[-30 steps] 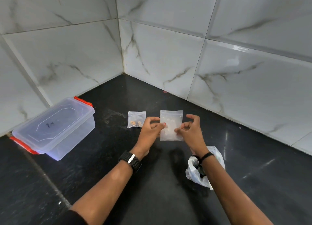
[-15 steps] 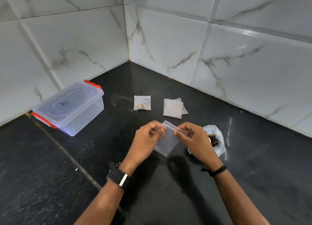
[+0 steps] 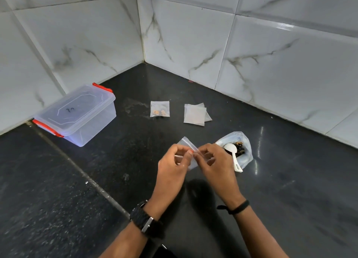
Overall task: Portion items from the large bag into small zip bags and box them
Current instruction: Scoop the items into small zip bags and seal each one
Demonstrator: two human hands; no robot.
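- A small clear empty zip bag (image 3: 188,148) is held up above the black stone worktop (image 3: 96,180), pinched at its top edge between both hands.
- Left hand (image 3: 171,169): grip clenched on the zip bag's left part, thumb and fingers curled around the plastic; a black watch (image 3: 146,220) is worn on that wrist.
- Right hand (image 3: 217,164): grip also grasping the same zip bag from the right, fingers curled onto its edge; a thin black band (image 3: 237,209) is seen on that wrist.
- Whether the bag's mouth is open or sealed cannot be told.
- The large clear plastic bag (image 3: 244,153) with dark and brownish items inside is lying on the worktop just right of the right hand, mouth open.
- A white plastic spoon (image 3: 233,155) is set in the large bag, bowl inside, handle sticking out toward the near side.
- A small filled zip bag (image 3: 159,109) with a few orange-brown pieces is lying flat farther back on the worktop.
- A short stack of empty clear zip bags (image 3: 195,114) is lying right of it, apart from it.
- A clear plastic box with red latches (image 3: 77,112) is placed at the left by the marbled white tile wall (image 3: 193,34), lid on, well apart from the hands.
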